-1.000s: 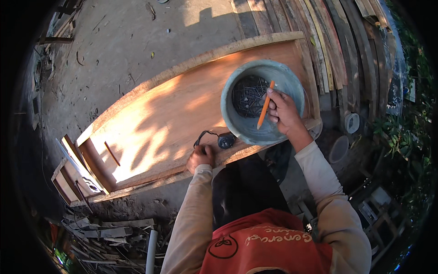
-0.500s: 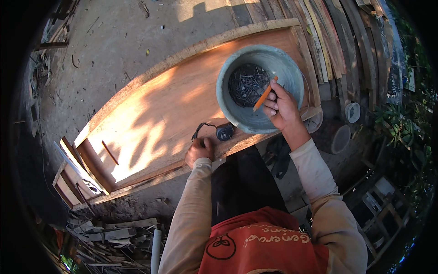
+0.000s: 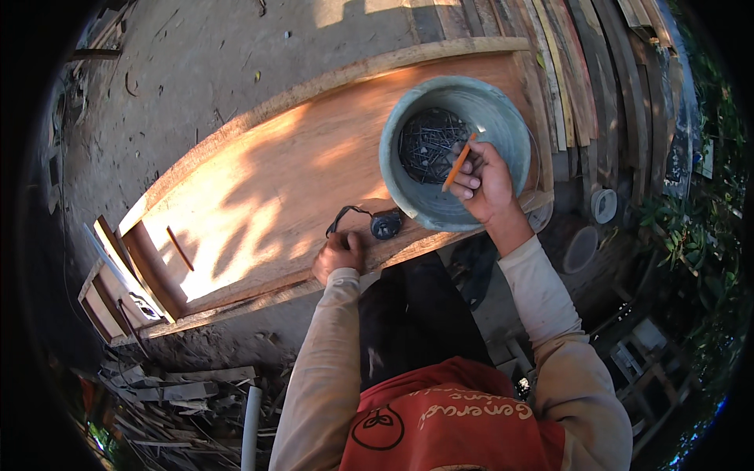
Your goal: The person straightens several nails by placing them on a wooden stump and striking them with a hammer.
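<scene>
My right hand [image 3: 488, 182] pinches an orange pencil [image 3: 459, 162] over the right side of a grey-blue bucket [image 3: 399, 196]. Inside the bucket lies a heap of loose nails [image 3: 430, 145]. My left hand [image 3: 339, 257] rests on the near rail of a wooden panel [image 3: 259, 188] with its fingers curled; whatever may be in them is hidden. Just beyond it, a black tape measure [image 3: 386, 225] lies on the panel beside the bucket, its strap looping toward my left knuckles.
A hand saw [image 3: 126, 275] lies across the panel's left end, near a thin wooden strip [image 3: 180, 248]. Long planks [image 3: 569, 71] are laid out at the right. Scrap wood [image 3: 188, 392] and a grey pipe [image 3: 251, 424] sit at the lower left. White round containers [image 3: 604, 206] stand beyond the right arm.
The pencil has turned a little more upright in my right hand. My left hand stays by the tape measure on the rail. The whole view has shifted slightly.
</scene>
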